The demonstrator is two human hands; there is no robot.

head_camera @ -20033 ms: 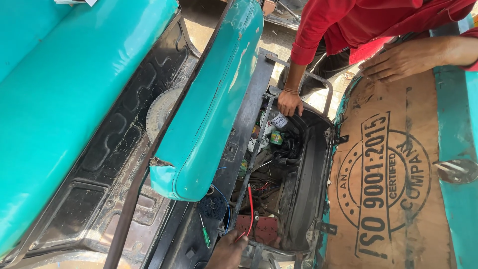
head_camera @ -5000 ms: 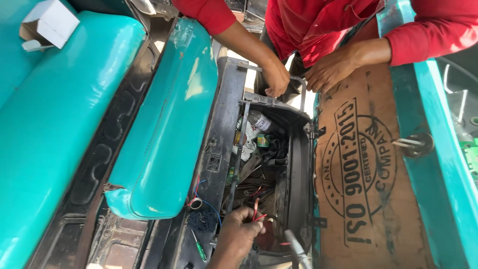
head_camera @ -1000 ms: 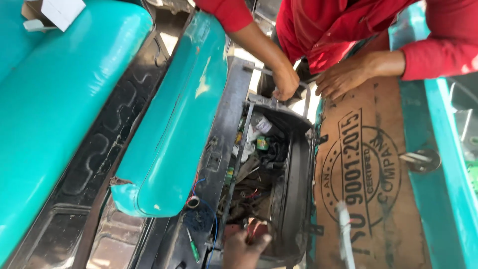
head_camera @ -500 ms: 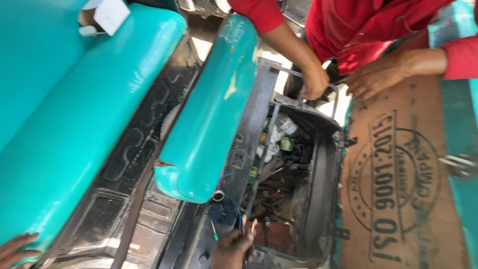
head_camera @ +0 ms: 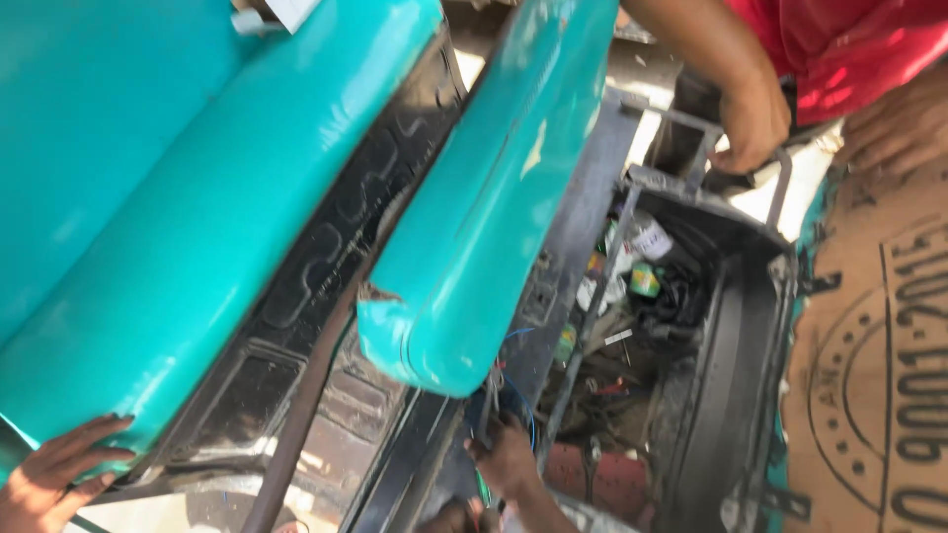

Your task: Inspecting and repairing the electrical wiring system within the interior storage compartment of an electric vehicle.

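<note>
Beside the open compartment's near edge, the right hand pinches blue wires; the left hand, newly arrived, spreads against the teal seat cushion's corner, steadying it.

Just one view here, a head-worn cam looking steeply down and tilted a fair bit, so everything runs diagonal. It sits pretty close over the teal seat cushions and the open compartment full of wires, with the cardboard sheet cut off at the right edge.
</note>
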